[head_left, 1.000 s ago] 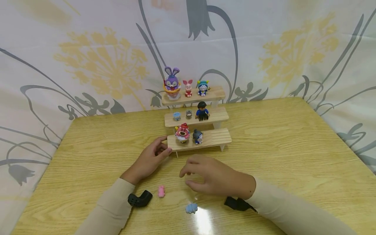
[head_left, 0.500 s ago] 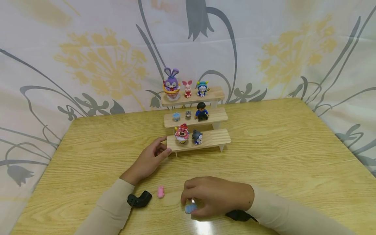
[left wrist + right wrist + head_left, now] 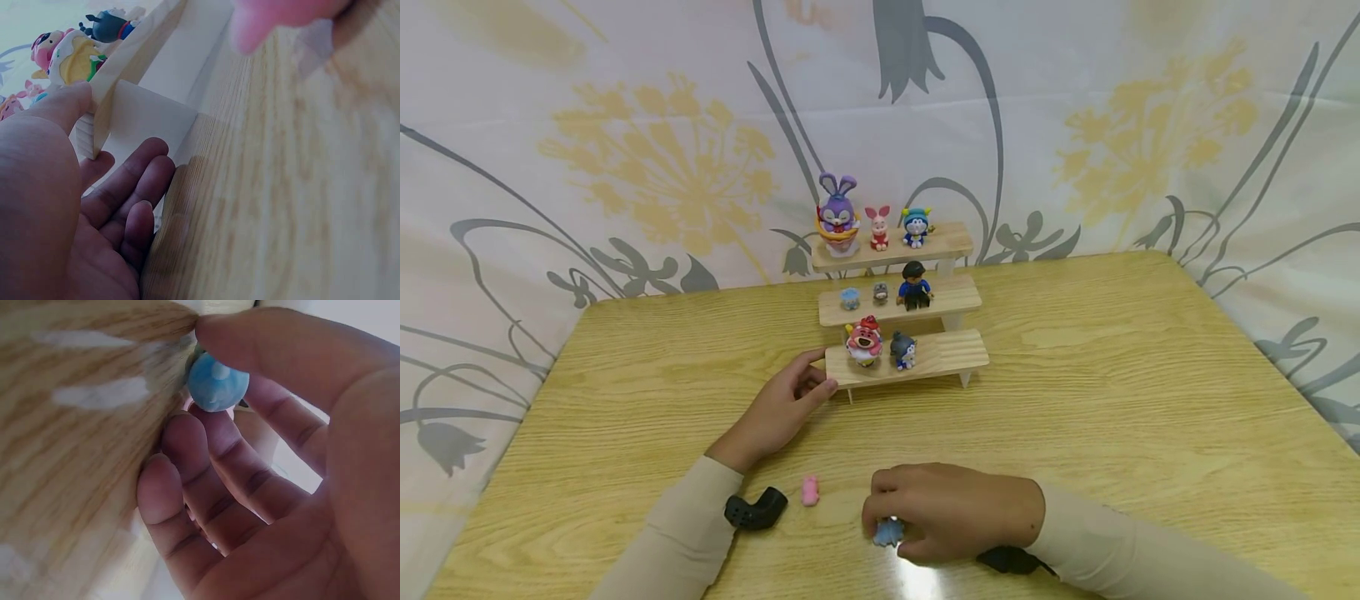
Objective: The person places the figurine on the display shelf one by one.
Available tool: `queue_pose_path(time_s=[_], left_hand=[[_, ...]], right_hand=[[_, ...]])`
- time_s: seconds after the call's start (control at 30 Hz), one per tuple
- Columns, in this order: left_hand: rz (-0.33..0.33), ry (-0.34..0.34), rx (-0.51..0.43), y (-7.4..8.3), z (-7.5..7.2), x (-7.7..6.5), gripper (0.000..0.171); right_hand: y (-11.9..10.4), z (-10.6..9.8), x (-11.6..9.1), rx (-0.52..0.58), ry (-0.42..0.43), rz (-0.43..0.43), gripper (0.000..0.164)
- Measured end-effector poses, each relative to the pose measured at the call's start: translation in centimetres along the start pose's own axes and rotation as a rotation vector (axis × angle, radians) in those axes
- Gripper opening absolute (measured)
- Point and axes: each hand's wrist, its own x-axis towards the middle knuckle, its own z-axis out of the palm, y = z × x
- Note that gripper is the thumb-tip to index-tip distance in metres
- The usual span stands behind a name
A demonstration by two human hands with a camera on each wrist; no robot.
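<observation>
On the table lies a small light-blue figurine (image 3: 888, 532), with my right hand (image 3: 955, 510) curled over it. Seen from the right wrist, the thumb and fingertips pinch its round blue body (image 3: 217, 384) close against the wood. My left hand (image 3: 781, 408) grips the left end of the three-tier wooden display stand (image 3: 955, 354) at its lowest shelf. The thumb sits on top of the board (image 3: 134, 65) and a finger comes up beneath it in the left wrist view. A small pink figurine (image 3: 810, 490) lies between my forearms.
The lowest shelf bears a pink bear figure (image 3: 864, 343) and a dark-hooded figure (image 3: 904, 351). Above sit a tiny blue figure (image 3: 850, 298), a tiny grey one (image 3: 881, 292) and a toy man (image 3: 915, 286). A purple rabbit (image 3: 838, 215) stands among the top figures. Patterned cloth (image 3: 700, 158) hangs behind.
My right hand has come down from above the table in front of the stand and closed its fingers on the light-blue figurine. My left hand has kept its place at the stand.
</observation>
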Motion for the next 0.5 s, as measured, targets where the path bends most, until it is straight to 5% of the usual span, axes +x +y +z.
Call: queue_pose_path(time_s=[0.5], left_hand=[[-0.012,-0.005,-0.001,0.0,-0.02,0.02,0.064]], right_hand=[[0.82,0.0,0.13,0.041,0.056,0.005,0.015]])
